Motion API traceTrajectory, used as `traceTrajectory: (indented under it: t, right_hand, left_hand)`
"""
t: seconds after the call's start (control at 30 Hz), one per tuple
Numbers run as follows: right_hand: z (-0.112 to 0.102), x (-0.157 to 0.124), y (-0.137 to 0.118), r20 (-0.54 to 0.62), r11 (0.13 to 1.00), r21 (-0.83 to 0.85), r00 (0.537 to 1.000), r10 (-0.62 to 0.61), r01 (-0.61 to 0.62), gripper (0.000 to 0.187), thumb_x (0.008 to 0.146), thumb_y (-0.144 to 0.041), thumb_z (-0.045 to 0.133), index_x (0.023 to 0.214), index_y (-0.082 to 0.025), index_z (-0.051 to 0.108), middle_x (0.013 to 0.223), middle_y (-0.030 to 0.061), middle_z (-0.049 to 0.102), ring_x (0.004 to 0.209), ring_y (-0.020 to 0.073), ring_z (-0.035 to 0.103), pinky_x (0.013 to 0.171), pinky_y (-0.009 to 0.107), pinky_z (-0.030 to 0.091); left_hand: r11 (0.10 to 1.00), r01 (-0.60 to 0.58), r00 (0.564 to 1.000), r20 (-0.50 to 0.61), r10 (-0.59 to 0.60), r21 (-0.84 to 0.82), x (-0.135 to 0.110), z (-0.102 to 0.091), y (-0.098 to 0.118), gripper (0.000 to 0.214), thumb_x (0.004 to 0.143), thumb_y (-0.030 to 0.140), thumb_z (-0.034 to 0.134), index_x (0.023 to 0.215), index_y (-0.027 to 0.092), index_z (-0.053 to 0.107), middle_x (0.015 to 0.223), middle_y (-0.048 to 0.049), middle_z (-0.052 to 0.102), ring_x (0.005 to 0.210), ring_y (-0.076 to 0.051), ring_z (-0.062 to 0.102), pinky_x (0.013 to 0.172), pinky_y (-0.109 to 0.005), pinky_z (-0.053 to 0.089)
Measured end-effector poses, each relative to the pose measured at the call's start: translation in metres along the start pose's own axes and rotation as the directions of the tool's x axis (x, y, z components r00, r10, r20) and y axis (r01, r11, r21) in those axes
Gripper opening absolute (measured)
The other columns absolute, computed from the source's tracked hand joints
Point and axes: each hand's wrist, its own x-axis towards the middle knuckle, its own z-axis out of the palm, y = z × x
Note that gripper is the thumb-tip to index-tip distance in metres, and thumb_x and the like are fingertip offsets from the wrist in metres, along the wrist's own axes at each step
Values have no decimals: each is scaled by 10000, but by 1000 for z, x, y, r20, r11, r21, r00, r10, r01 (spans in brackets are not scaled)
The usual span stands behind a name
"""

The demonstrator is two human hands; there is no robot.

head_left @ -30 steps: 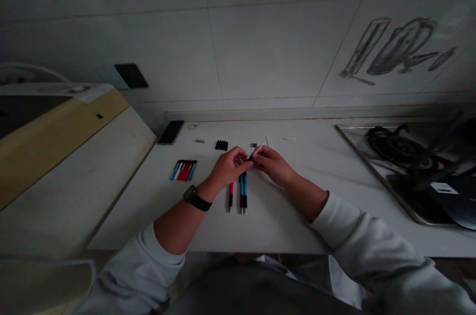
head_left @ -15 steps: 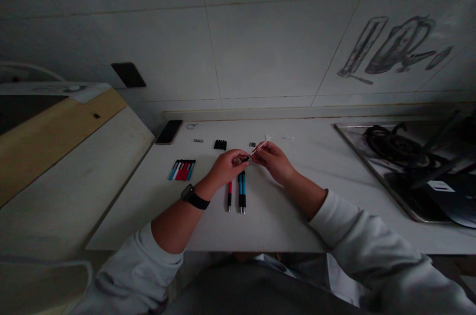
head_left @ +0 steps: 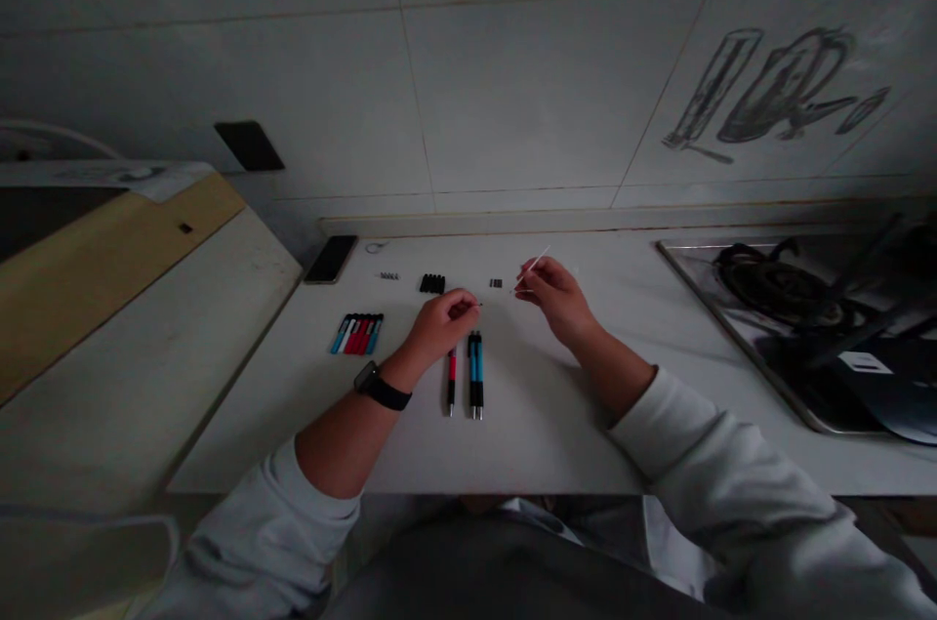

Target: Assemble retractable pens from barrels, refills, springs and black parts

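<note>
My left hand (head_left: pixel 443 317), with a black watch on its wrist, is closed in a pinch over the counter. A small dark tip shows at its fingertips; the rest of that piece is hidden. To its right, my right hand (head_left: pixel 562 300) pinches a thin white pen refill (head_left: pixel 540 256), which slants up and right. Below the left hand lie a red pen (head_left: pixel 452 384) and two blue pens (head_left: pixel 476 371) side by side, tips towards me. Behind the hands sit several black tube pieces (head_left: pixel 432 283) and a small group of tiny dark parts (head_left: pixel 496 283).
On the left is a row of red, white and blue pen barrels (head_left: pixel 357 334). Several small springs (head_left: pixel 389 275), a thin ring (head_left: pixel 376 248) and a phone (head_left: pixel 332 260) lie farther back. A gas stove (head_left: pixel 776 308) is set into the counter (head_left: pixel 512 464) at right.
My hands have drawn apart. The right hand moved right and slightly away with the white refill, which was close to the dark piece in my left hand. The left hand shifted slightly left.
</note>
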Motion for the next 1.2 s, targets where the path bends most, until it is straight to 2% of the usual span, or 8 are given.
traceTrajectory:
  t: [0.07, 0.17, 0.27, 0.4, 0.53, 0.67, 0.93, 1.2]
  right_hand:
    - [-23, 12, -1, -92, 957, -281, 990, -107, 77, 294, 867, -500, 662, 1043, -268, 632, 892, 6, 661, 780, 172, 629, 775, 339, 534]
    - [-51, 24, 2, -120, 709, -704, 976, -181, 45, 312, 895, -382, 608, 1165, -232, 655, 837, 22, 691, 760, 193, 632, 761, 332, 494]
    - [-60, 28, 7, -91, 490, -871, 988, -129, -16, 353, 898, -305, 610, 1239, -221, 648, 890, 47, 748, 783, 205, 662, 743, 315, 469]
    - [-53, 30, 15, -69, 326, -944, 996, -51, -49, 308, 923, -279, 594, 1212, -220, 681, 998, 86, 780, 850, 222, 690, 749, 312, 468]
    - [-48, 35, 19, -77, 278, -958, 997, -31, -66, 301, 936, -284, 589, 1204, -213, 705, 1028, 104, 787, 891, 228, 700, 768, 310, 485]
    - [-51, 36, 18, -63, 263, -963, 998, -17, -57, 287, 941, -297, 593, 1184, -222, 725, 1048, 86, 789, 906, 216, 704, 781, 296, 491]
    - [-56, 30, 16, 4, 153, -988, 1000, 24, 0, 277, 932, -270, 592, 1137, -216, 770, 1141, 106, 755, 1016, 228, 683, 874, 297, 494]
    - [-55, 32, 20, 43, 137, -990, 999, 26, 39, 269, 951, -279, 579, 1122, -213, 777, 1142, 113, 739, 1009, 225, 671, 866, 296, 488]
  left_hand:
    - [1000, 2, 1000, -11, -2, -4, 1, -1, -3, 111, 893, 306, 650, 897, 198, 676, 822, -12, 697, 778, -151, 651, 749, -272, 517]
    - [1000, 10, 1000, -7, -10, -13, 1, -1, -2, 112, 896, 304, 652, 886, 195, 675, 812, -12, 696, 763, -149, 649, 735, -272, 514]
    - [1000, 17, 1000, 7, -17, -14, 0, 0, 1, 121, 895, 317, 656, 875, 199, 673, 801, -11, 691, 755, -152, 645, 723, -274, 512]
    - [999, 31, 999, 16, -31, -12, 0, 1, 3, 135, 893, 336, 655, 878, 203, 673, 786, -13, 683, 745, -158, 635, 702, -276, 504]
    - [999, 36, 999, 18, -35, -13, 0, 1, 1, 138, 896, 337, 660, 895, 201, 676, 802, -16, 691, 746, -155, 633, 705, -276, 500]
    - [1000, 23, 1000, 16, -23, -5, 0, 1, -1, 144, 903, 339, 659, 896, 196, 676, 799, -7, 688, 747, -149, 630, 709, -271, 495]
    - [1000, 13, 1000, 17, -14, 4, 0, 0, -3, 154, 910, 343, 652, 904, 191, 677, 787, 1, 674, 727, -140, 612, 687, -265, 465]
    - [1000, 18, 1000, 18, -18, -18, 0, 0, 0, 143, 901, 332, 658, 900, 190, 676, 796, -3, 676, 737, -140, 615, 719, -276, 483]
